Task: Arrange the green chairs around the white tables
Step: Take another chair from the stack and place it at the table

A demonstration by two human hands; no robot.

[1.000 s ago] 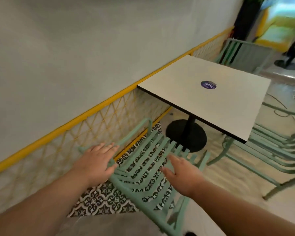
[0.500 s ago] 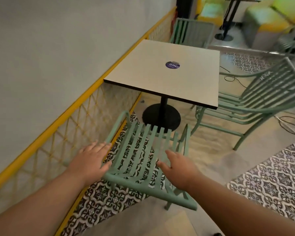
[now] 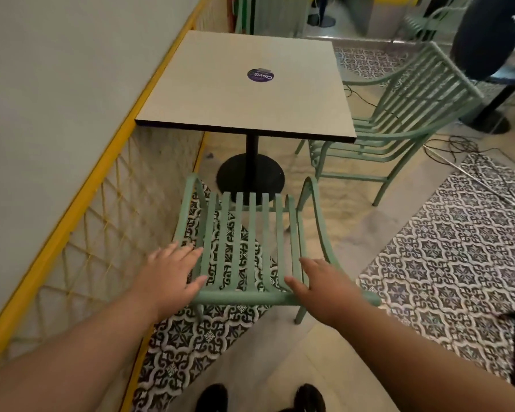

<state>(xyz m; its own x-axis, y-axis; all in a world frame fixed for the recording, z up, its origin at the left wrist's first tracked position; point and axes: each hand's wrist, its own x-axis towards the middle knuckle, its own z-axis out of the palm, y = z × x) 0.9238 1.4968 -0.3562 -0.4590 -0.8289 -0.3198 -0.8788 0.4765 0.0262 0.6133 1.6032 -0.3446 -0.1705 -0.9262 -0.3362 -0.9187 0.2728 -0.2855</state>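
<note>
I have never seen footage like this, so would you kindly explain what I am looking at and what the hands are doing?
There is no machine here: this is one picture from a camera worn on a person's head, looking forward and down. The two bare arms are theirs. The left hand and right hand lie with fairly straight fingers on the top rail of a green chair that faces a white table. Only a round purple sticker lies on the tabletop. More green chairs stand at the table's right side.
</note>
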